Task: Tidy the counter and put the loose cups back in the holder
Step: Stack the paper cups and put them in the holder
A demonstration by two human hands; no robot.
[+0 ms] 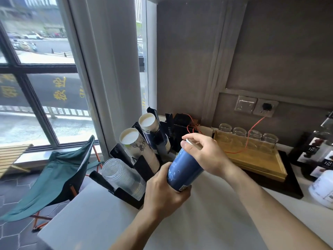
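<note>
I hold a stack of blue paper cups [183, 168] tilted over the counter, its base end pointing up and away from me. My left hand [165, 190] grips the near, wider end. My right hand [205, 152] closes over the far end. Just left of it stands the black cup holder [142, 166], with slanted slots. One slot carries a stack of clear plastic cups [124, 175]. Two others carry stacks of white printed paper cups [138, 148] and dark-printed paper cups [150, 124].
A wooden tray [255, 159] with several upturned glasses [254, 136] lies on a black mat at the right. A white bottle [322, 188] stands at the far right. The light counter [198, 222] ends at left above a green folding chair [54, 177].
</note>
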